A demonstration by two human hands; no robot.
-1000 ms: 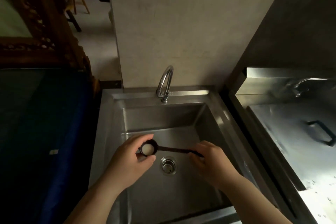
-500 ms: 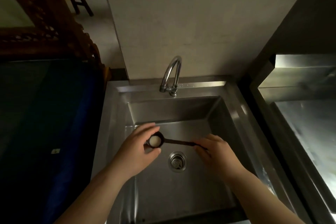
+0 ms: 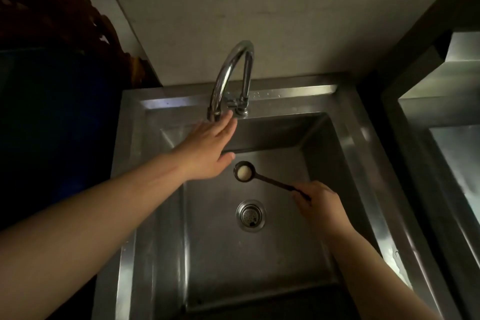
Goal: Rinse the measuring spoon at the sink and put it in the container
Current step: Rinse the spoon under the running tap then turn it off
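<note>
A dark measuring spoon [image 3: 257,176] with a pale inside to its round bowl hangs level over the steel sink [image 3: 342,122]. My right hand [image 3: 315,201] grips the end of its handle. My left hand [image 3: 211,148] is stretched out flat, fingers apart, with the fingertips up at the base of the chrome faucet [image 3: 231,78]. It holds nothing. No water runs from the spout. No container is in view.
The drain strainer [image 3: 250,215] sits in the middle of the basin floor, below the spoon. A second steel unit [image 3: 441,101] stands to the right of the sink. A dark blue surface [image 3: 52,125] lies to the left.
My left hand let go of the spoon's bowl and reached up to the faucet. The right hand kept hold of the handle. The camera moved closer to the sink.
</note>
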